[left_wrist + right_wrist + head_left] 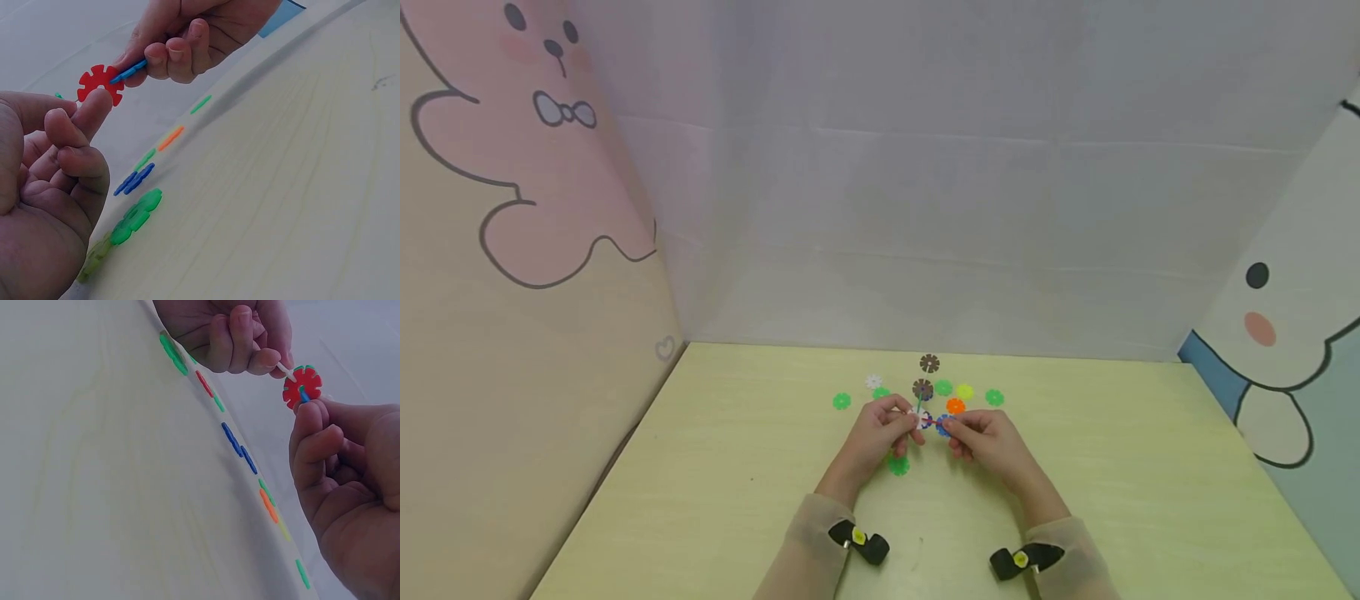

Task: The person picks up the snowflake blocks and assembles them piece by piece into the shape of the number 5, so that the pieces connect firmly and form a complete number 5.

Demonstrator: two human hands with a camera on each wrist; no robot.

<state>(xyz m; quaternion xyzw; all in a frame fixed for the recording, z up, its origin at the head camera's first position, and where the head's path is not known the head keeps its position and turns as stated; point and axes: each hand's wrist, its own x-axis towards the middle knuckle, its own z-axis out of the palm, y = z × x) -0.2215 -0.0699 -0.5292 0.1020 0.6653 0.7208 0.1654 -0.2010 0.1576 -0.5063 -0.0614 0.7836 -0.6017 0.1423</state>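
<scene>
Between both hands is a small joined group of flower-shaped notched plastic discs, including a red disc (97,76). My left hand (876,433) pinches a white disc (286,372) that meets the red one at its edge. On the other side, my right hand (996,446) pinches a blue disc (131,70) between thumb and fingertips, and it sits against the red disc. A bit of green shows behind the red disc in the right wrist view. The fingertips hide part of the group.
Several loose discs lie on the pale table (715,467) beyond the hands, among them a brown disc (929,363), an orange disc (956,406), a yellow disc (965,392) and a green disc (995,397). Another green disc (898,465) lies by the left hand.
</scene>
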